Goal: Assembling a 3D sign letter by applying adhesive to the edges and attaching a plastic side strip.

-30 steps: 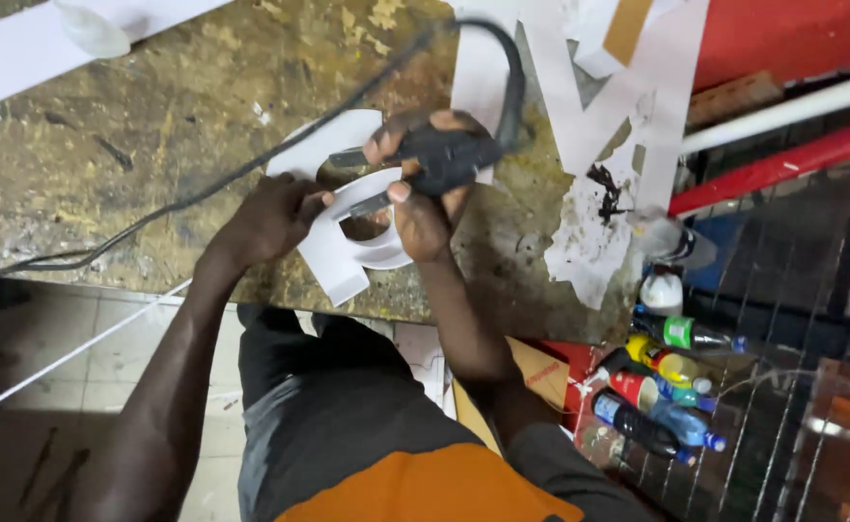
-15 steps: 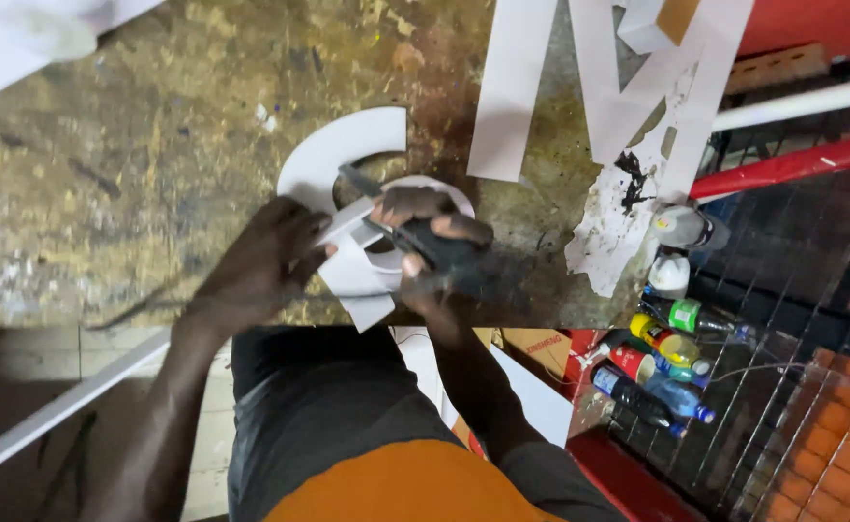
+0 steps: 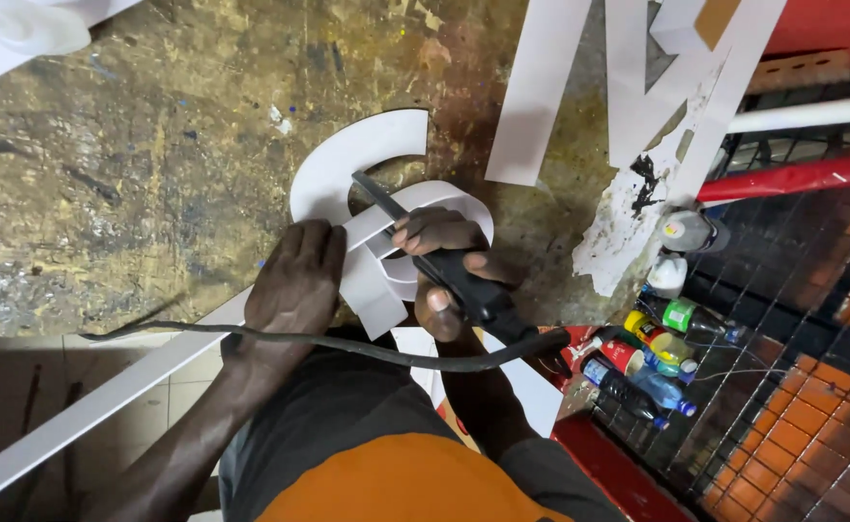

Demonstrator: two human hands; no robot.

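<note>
Head view, looking straight down at a stained, paint-flecked workbench. Left hand lies flat, fingers together, palm pressing a white curved cutout down onto the bench; nothing pinched, just holding it down. Right hand is wrapped in a closed fist around the black handle of a corded tool, thumb underneath, fingers over the top. The tool's thin dark tip points toward 11 o'clock and sits on the white piece, near the inner curve where the flat crescent meets the raised band. Its black cable trails from the handle toward 9 o'clock, crossing over the left wrist. The cutout sits at centre frame, just at the bench's near edge, with a bent white strip already standing along part of its outline, so the edging looks partly done; the upper arc at 12 o'clock still shows bare, so I judge more remains there. Can't tell if the tip is actually touching or just above. A long white strip runs from under the left hand toward 7 o'clock. At 1 o'clock, more flat white cutouts lie on the bench, well apart from the hands. At 3 to 4 o'clock, off the bench, bottles and cans cluster on a wire rack, beside a red bar.
</note>
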